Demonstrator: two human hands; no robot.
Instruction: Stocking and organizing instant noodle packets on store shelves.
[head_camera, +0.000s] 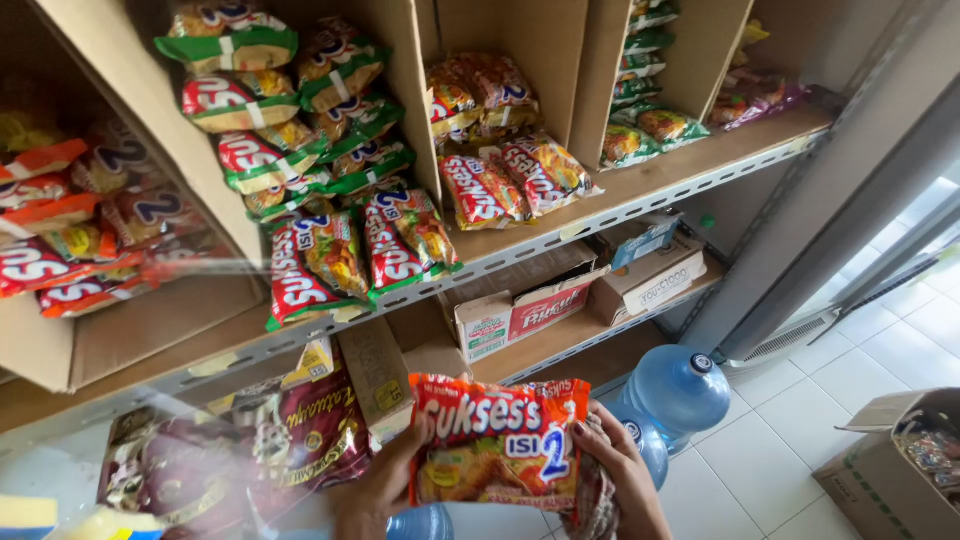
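Observation:
I hold a red and orange noodle packet flat in front of me, low in the view. My left hand grips its left edge, and my right hand grips its right edge with fingers curled over it. Behind the packet a metal shelf carries open cardboard boxes filled with similar noodle packets: green-edged ones in the middle, red ones to the right, orange ones at the left.
Two blue water jugs stand on the white tiled floor under the shelf. Dark red packets lie at lower left. A lower shelf holds cardboard cartons. An open carton sits on the floor at right.

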